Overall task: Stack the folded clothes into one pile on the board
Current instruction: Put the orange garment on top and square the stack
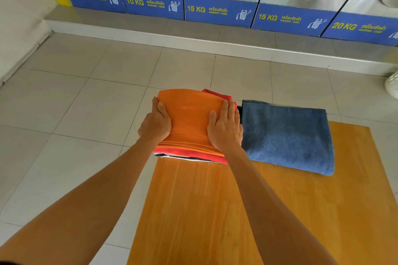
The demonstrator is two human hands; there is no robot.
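Observation:
A folded orange cloth (189,114) tops a pile at the far left corner of the wooden board (215,211). Under it show a red garment (217,94) and a striped dark-and-white one (172,155). My left hand (156,123) clasps the pile's left side, thumb on top of the orange cloth. My right hand (225,128) lies on its right side, fingers curled over the edge. A folded blue towel (286,135) lies on the board just right of the pile, touching it or nearly so.
The board rests on a pale tiled floor (75,114). A row of steel washing machines with blue labels (217,9) stands on a raised step at the back. A white object (392,85) sits at the right edge. A wall runs along the left.

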